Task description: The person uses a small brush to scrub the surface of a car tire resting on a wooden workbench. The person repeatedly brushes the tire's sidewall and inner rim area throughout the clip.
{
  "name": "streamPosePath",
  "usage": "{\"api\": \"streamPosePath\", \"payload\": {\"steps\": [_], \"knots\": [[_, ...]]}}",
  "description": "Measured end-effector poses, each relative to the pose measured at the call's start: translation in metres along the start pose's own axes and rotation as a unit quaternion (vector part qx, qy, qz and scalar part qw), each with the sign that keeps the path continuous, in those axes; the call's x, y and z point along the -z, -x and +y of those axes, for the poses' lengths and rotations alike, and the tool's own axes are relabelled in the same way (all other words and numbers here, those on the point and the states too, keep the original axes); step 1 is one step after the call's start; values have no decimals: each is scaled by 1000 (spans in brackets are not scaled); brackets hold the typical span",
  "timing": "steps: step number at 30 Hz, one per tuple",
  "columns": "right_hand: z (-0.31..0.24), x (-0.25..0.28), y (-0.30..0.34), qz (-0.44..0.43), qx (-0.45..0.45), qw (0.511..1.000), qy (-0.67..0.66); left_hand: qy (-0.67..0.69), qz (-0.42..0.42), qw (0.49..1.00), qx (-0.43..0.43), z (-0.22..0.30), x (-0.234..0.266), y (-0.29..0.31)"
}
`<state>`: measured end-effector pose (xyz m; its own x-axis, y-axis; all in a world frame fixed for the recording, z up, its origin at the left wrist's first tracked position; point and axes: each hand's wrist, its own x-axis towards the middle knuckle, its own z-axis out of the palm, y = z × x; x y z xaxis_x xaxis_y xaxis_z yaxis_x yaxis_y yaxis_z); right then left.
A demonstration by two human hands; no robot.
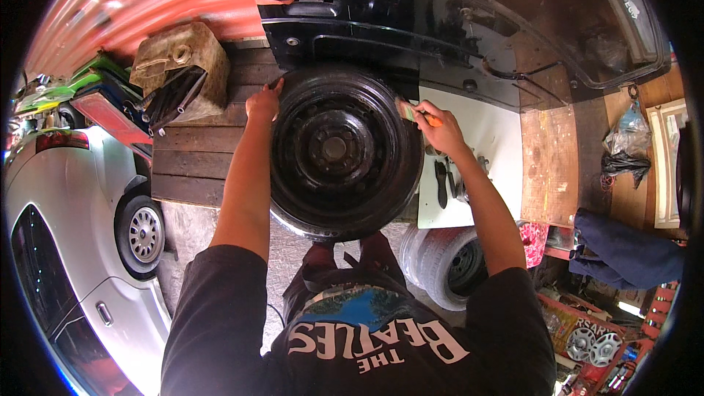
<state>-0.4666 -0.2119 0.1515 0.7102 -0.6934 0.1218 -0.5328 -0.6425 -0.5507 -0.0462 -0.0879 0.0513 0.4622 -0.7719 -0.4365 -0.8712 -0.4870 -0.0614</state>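
In front of me a black steel wheel [335, 148] with its tyre [308, 226] rests on the wooden workbench [194, 152], its near edge jutting past the bench. My left hand [264, 101] grips the tyre at its upper left side, fingers closed over the edge. My right hand [440, 126] is closed around the orange handle of a paintbrush [434, 119]. The brush's bristles are at the tyre's upper right edge; whether they touch it I cannot tell.
A white board [469, 147] with dark hand tools [441, 183] lies right of the wheel. Behind stands a black car panel [367, 37]. A dirty plastic jug [191, 66] is at the left, beyond a silver car [95, 235]. Stacked tyres [447, 264] sit below the board.
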Motion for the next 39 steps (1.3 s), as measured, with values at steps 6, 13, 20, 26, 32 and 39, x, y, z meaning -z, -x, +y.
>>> {"api": "streamPosePath", "payload": {"steps": [6,13,20,26,32,39], "knots": [[31,-17,42,-7,-35,998,-47,8,1,1000,6,4,0,3],[7,1,118,-278,-265,885,-262,6,2,1000,6,-3,-7,-2],[15,-17,104,-286,-202,906,-238,24,-1,1000,9,5,2,2],[57,-10,33,-67,-154,972,-165,8,4,1000,-3,3,0,0],[25,-5,-12,30,-56,991,-116,2,-6,1000,3,4,5,4],[35,-2,43,-55,-146,981,-112,5,9,1000,-1,2,-2,3]]}}
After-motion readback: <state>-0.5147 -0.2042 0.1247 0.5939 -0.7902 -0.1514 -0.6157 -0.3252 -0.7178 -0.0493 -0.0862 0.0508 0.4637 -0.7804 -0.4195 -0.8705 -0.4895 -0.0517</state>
